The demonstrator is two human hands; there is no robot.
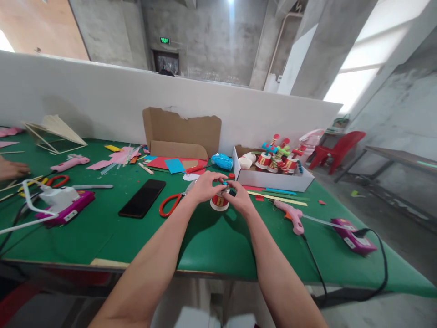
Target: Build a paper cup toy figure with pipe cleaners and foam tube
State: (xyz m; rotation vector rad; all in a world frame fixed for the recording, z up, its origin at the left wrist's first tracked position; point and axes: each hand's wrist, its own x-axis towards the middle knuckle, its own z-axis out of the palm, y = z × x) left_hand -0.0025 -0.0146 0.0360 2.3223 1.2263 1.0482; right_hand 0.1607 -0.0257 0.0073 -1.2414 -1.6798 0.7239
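An upturned red paper cup (pixel 219 202) with a white rim and a yellow patch is in front of me, near the middle of the green table. Both my hands meet at its top, around a small blue piece (pixel 225 183). The fingers of my left hand (pixel 207 187) are bent in a pinch at this piece from the left. From the other side, my right hand (pixel 241 198) curls its fingers there, its thumb close against the cup. My fingers partly hide the contact. A dark green curled strip (pixel 232 193) shows beside the cup.
Orange-handled scissors (pixel 170 205) and a black phone (pixel 142 198) lie left. Right are a pink glue gun (pixel 290 216) and purple power strip (pixel 354 237). Behind stand a white box (pixel 276 181) of cup figures and cardboard (pixel 180 127). Another person's hand (pixel 13 169) is far left.
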